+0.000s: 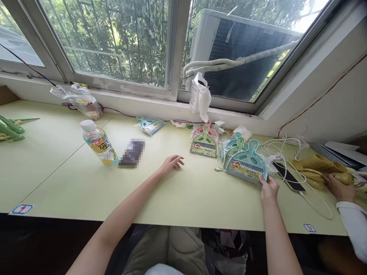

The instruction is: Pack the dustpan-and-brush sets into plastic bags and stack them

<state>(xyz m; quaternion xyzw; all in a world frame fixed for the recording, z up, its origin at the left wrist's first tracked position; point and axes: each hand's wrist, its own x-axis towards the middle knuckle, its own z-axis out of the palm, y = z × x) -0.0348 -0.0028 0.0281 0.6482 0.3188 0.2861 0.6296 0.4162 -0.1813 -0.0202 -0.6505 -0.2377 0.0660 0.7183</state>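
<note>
My right hand (268, 188) pinches the lower right corner of a blue packaged mini dustpan and brush set (246, 164), which leans at the front of a small stack. Behind it, a green set (233, 152) and another blue one show in part. My left hand (171, 164) rests on the table with its fingers loosely stretched and nothing in them. Between the two hands, a green dustpan set (204, 147) stands in clear wrap before a pink one (210, 131). Farther back lies a single blue set (151, 125).
A drink bottle (100, 143) and a pixelated dark object (132, 153) are on the left. White cables (286, 160) and a black phone (289, 177) lie right of the stack. A co-worker's hand (340, 187) touches yellow items (318, 168). A tissue pack (199, 95) stands by the window.
</note>
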